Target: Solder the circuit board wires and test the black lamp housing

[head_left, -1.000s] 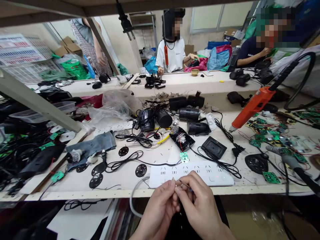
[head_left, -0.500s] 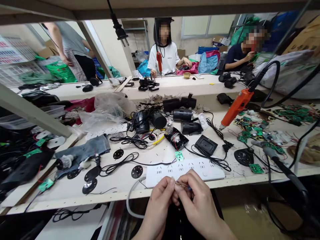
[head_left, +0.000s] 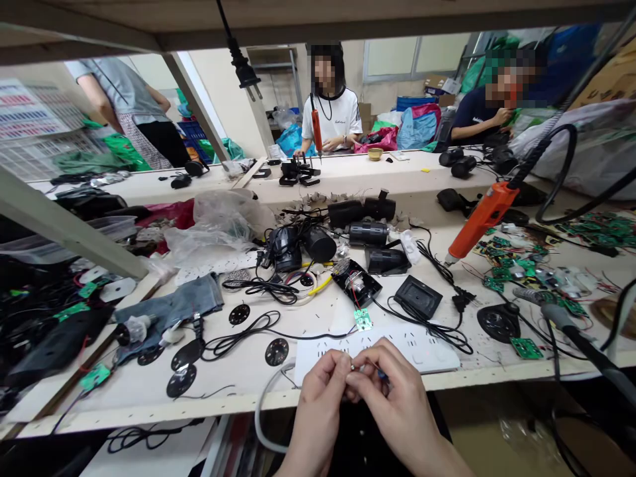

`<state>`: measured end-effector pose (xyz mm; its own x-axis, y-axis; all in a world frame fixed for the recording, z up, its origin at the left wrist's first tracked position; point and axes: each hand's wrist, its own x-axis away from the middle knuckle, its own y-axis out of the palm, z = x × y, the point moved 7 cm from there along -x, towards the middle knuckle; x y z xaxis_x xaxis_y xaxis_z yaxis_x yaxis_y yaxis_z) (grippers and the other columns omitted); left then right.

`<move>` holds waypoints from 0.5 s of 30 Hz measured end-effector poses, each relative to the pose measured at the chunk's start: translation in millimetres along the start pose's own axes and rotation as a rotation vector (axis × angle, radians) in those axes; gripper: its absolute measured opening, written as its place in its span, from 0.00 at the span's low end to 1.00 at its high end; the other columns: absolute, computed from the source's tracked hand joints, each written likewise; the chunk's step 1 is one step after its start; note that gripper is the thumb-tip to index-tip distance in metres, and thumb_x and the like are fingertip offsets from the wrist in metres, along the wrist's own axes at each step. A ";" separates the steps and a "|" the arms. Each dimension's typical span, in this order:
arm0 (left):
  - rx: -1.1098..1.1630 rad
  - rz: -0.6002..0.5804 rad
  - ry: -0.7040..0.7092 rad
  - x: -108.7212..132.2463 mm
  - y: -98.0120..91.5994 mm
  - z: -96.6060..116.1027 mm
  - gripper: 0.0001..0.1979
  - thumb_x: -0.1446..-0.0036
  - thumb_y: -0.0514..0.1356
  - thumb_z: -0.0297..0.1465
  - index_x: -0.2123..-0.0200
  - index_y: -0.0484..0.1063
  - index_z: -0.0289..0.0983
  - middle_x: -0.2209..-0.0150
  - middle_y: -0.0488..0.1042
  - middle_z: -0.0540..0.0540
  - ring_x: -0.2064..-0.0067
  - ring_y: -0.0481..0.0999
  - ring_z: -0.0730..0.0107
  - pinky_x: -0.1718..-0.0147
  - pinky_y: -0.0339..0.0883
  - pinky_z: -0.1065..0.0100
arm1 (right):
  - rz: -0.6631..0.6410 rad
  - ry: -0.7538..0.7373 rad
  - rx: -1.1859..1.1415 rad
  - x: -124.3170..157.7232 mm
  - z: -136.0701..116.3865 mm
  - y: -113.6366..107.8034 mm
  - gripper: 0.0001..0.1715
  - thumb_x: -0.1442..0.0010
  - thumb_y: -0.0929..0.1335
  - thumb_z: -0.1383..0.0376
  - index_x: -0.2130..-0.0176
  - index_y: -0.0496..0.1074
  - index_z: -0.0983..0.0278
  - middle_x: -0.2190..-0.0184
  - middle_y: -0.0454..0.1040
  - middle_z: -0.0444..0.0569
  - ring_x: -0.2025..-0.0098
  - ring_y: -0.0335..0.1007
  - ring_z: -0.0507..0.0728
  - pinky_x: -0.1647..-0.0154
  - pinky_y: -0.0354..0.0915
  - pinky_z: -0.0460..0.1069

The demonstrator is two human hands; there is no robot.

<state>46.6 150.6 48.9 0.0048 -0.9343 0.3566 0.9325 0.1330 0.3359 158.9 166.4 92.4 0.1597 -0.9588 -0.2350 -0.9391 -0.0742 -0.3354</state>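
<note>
Small metal part (head_left: 352,366) sits pinched between the fingertips of both hands, so neither hand is nearer; its long axis is too small to read. Left hand (head_left: 322,391): thumb and forefinger closed on the part from its left, other fingers curled. Right hand (head_left: 395,387): thumb and forefinger pinched up to it from the right, with a bit of blue showing in the curl, can't tell what. Just beyond the fingertips lies the white power strip (head_left: 437,354), long side across the view, partly covered by the hands; front bench edge (head_left: 238,404) runs below it. Green circuit board (head_left: 363,319) is past the strip. More room sideways along the edge than forward.
</note>
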 end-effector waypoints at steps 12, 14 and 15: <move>-0.353 -0.068 0.192 -9.1 -7.6 25.0 0.21 0.40 0.56 0.47 0.74 0.70 0.36 0.77 0.68 0.50 0.72 0.66 0.70 0.70 0.61 0.71 | -0.067 -0.129 0.135 -9.7 -17.8 -27.0 0.10 0.35 0.64 0.66 0.70 0.67 0.61 0.73 0.68 0.42 0.71 0.67 0.51 0.71 0.64 0.43; -0.407 -0.046 0.208 -7.5 -17.3 31.5 0.23 0.40 0.55 0.48 0.74 0.72 0.36 0.77 0.70 0.48 0.72 0.67 0.69 0.70 0.62 0.70 | -0.062 -0.121 0.269 -0.4 -9.9 -59.9 0.12 0.35 0.65 0.65 0.72 0.65 0.60 0.76 0.67 0.41 0.76 0.66 0.50 0.77 0.62 0.42; -0.411 -0.012 0.209 -6.2 -23.9 35.6 0.23 0.40 0.55 0.49 0.75 0.72 0.36 0.77 0.70 0.47 0.72 0.68 0.69 0.70 0.62 0.70 | -0.090 -0.115 0.333 7.2 -0.7 -76.1 0.14 0.36 0.65 0.64 0.74 0.64 0.60 0.78 0.66 0.40 0.78 0.65 0.49 0.79 0.61 0.41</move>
<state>11.4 165.0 69.7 0.0265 -0.9873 0.1567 0.9986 0.0189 -0.0495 231.3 165.0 116.9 0.2876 -0.9142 -0.2856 -0.7726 -0.0452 -0.6333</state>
